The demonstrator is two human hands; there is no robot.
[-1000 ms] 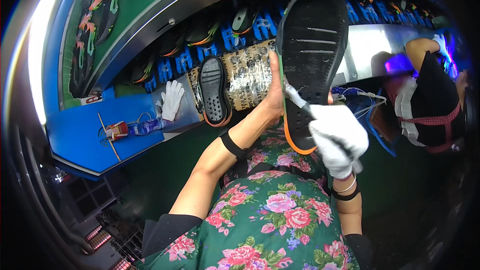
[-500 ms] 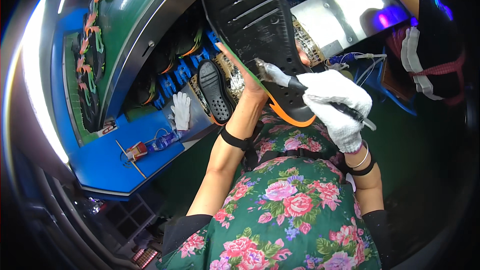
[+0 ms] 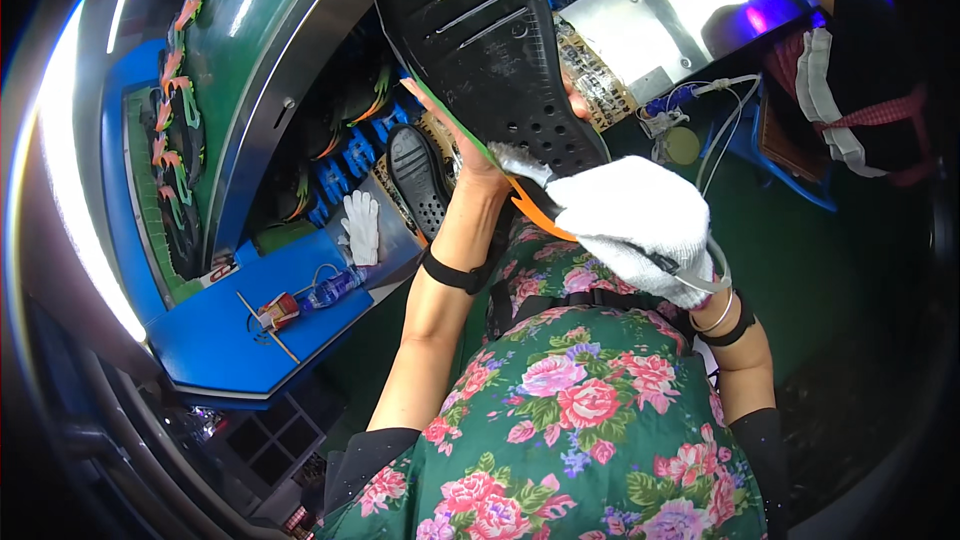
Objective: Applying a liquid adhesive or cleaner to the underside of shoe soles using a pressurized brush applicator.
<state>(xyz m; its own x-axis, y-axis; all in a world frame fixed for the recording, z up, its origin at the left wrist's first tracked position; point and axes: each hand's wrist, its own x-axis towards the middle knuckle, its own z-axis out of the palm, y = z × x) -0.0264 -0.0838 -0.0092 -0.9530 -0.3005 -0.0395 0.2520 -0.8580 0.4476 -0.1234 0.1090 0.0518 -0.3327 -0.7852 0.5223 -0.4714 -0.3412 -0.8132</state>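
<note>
A large black shoe sole (image 3: 470, 50), with ridges, small holes and an orange and green edge, is tilted up in front of me. Bare, my left hand (image 3: 470, 148) grips it from beneath, its fingertips showing at the far right edge. My right hand (image 3: 640, 225) wears a white glove and is closed around a brush with a thin tube running back past the wrist. The pale bristles of that brush (image 3: 522, 162) touch the sole's near left edge. Its handle is mostly hidden by the glove.
Another black sole (image 3: 415, 175) lies on the line beyond my left forearm. A white glove (image 3: 362, 228), a purplish bottle (image 3: 335, 287) and a red-wrapped item (image 3: 279, 310) rest on the blue table (image 3: 215, 340). Someone's arm is at the upper right, near a metal panel (image 3: 690, 0).
The brush has moved from the sole's middle toward its near left edge, and my right hand has turned, showing the back of the glove. The sole has shifted slightly up and left.
</note>
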